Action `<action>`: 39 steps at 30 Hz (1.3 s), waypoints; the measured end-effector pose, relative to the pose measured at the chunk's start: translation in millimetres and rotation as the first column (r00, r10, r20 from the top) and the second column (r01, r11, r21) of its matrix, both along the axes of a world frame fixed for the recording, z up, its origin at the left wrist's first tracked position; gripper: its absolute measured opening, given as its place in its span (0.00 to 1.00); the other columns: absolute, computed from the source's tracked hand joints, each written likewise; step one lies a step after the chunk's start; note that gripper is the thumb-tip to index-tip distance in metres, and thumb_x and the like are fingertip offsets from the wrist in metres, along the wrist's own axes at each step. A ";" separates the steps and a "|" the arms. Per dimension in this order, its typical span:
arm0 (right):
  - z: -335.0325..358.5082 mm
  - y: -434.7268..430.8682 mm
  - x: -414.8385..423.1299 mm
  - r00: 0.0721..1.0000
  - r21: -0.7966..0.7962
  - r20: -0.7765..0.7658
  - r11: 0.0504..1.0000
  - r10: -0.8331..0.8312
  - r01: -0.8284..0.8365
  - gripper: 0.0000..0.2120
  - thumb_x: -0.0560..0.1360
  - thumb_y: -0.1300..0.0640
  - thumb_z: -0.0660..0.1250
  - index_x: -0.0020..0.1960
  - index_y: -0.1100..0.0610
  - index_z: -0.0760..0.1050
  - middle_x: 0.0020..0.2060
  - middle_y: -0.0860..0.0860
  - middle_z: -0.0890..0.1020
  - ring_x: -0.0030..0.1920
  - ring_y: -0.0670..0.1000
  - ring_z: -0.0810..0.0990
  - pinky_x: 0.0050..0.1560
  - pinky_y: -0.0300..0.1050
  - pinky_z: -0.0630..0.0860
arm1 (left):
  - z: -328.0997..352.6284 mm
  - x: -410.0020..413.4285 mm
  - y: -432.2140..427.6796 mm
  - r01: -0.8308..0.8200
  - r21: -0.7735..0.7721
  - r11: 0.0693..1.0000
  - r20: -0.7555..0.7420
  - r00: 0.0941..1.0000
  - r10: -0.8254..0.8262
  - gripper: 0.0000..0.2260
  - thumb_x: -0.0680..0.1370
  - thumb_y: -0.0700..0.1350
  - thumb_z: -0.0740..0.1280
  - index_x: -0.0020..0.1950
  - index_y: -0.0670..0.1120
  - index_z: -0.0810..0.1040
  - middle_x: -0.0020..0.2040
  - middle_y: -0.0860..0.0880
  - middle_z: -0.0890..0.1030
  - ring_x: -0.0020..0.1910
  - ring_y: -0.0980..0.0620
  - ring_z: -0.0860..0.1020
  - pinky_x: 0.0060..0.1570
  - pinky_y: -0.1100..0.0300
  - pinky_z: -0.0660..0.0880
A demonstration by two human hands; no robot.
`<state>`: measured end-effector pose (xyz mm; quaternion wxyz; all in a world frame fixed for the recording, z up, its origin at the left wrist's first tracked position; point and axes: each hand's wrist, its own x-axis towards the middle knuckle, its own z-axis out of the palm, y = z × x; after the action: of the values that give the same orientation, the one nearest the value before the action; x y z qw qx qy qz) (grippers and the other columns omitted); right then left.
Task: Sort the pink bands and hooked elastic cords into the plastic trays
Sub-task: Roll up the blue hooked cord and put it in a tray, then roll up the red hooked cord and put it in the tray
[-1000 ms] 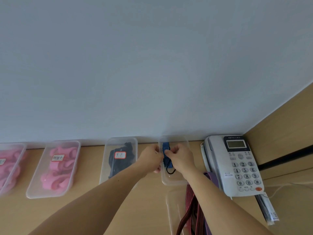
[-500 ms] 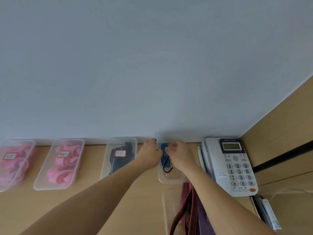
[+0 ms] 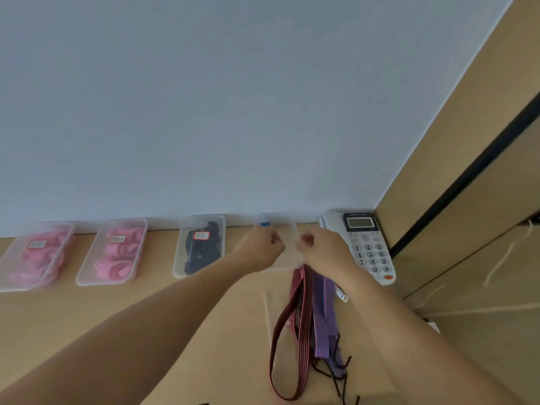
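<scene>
Hooked elastic cords, status: one blue-striped cord lies at the far end of the clear tray immediately left of the telephone. A red-striped cord and purple cords lie loose on the counter in front of the telephone. Pink bands fill two labelled trays farthest left of the telephone. A tray of dark items stands between those and the clear tray. The left hand and right hand hover over the clear tray, just apart from each other, fingers curled. Motion blur is present, so I cannot tell whether either grip is clamped on anything or simply closed.
</scene>
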<state>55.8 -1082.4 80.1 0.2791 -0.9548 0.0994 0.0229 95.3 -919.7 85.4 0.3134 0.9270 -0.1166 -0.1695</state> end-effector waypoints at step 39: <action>-113.3 -6.4 -179.4 0.956 -0.368 -0.248 0.898 0.156 -0.242 0.12 0.77 0.49 0.62 0.55 0.52 0.78 0.52 0.51 0.83 0.53 0.55 0.81 0.48 0.46 0.75 | -52.3 -180.1 -10.5 -0.147 -0.089 0.985 -0.249 0.961 0.121 0.09 0.77 0.39 0.63 0.53 0.40 0.80 0.52 0.39 0.83 0.51 0.40 0.81 0.53 0.52 0.77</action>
<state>-123.6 -1088.8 -33.2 0.0649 -0.9885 0.0326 0.1329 -84.8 -930.2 33.0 0.3850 0.8872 -0.0233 -0.2534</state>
